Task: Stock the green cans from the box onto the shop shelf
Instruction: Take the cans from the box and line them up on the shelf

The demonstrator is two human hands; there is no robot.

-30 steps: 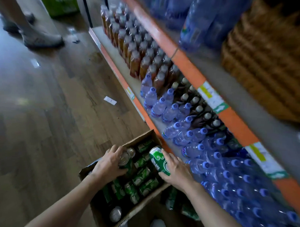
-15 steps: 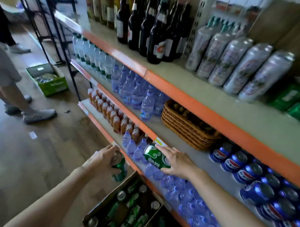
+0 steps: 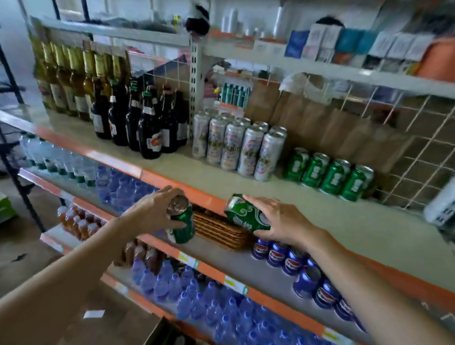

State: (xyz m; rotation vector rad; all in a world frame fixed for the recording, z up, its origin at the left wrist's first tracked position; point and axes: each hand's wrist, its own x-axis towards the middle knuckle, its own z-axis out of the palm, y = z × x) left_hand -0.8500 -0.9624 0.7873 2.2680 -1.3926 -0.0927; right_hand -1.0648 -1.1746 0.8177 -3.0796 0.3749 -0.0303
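Note:
My left hand [image 3: 152, 212] grips a green can [image 3: 182, 223] by its top, held roughly upright in front of the orange shelf edge. A second green can [image 3: 245, 215] lies tilted on its side in my right hand [image 3: 279, 222], just at the front lip of the shelf [image 3: 323, 214]. Several green cans [image 3: 329, 174] stand in a row at the back of that shelf, to the right. Only a corner of the cardboard box [image 3: 156, 335] shows at the bottom edge.
Tall white cans [image 3: 237, 147] and dark bottles [image 3: 143, 123] stand left of the green row. A wicker basket [image 3: 219, 230] and blue cans [image 3: 295, 262] sit on the shelf below, water bottles [image 3: 216, 314] lower down. A wire grid [image 3: 415, 153] backs the shelf.
Both hands have risen from the box with one green can each, up past the lower shelves to the level of the shelf with the green row. The view has tilted upward.

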